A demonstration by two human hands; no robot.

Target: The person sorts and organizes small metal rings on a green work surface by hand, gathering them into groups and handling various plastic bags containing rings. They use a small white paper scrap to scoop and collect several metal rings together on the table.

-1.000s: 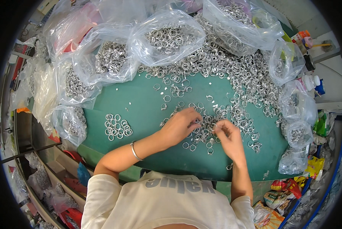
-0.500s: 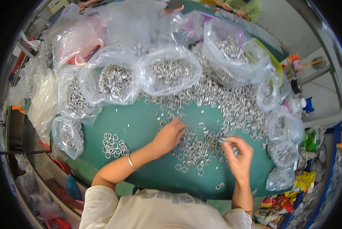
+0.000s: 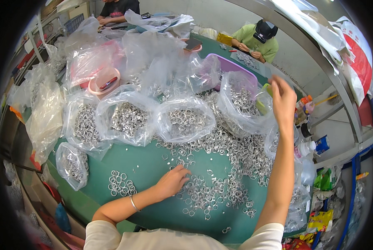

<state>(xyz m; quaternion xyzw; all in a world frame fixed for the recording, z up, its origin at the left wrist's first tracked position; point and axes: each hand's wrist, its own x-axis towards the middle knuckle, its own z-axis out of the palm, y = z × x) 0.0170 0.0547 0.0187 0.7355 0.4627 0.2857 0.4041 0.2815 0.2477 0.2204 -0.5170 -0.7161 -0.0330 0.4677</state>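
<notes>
My left hand (image 3: pixel 172 182) rests low over the green table, its fingers curled at the left edge of a loose spread of silver metal rings (image 3: pixel 201 196). Whatever may be between those fingertips is too small to make out. My right hand (image 3: pixel 283 104) is raised at the far right, beside a lime-green container (image 3: pixel 262 106) and a clear bag of rings (image 3: pixel 244 100). Its fingers are bent inward, and what they hold, if anything, is hidden. A small separate group of rings (image 3: pixel 120 183) lies left of my left hand.
Open clear bags of rings (image 3: pixel 128 118) line the far side, with a dense heap of rings (image 3: pixel 253 156) to the right. A purple bin (image 3: pixel 232 64) and a pink bowl (image 3: pixel 104 83) stand behind. Two other people sit beyond, one in a green shirt (image 3: pixel 270 49).
My right hand has left the loose rings and moved up and away to the far right. My left hand stays by the rings. The view has tilted upward, showing more of the room.
</notes>
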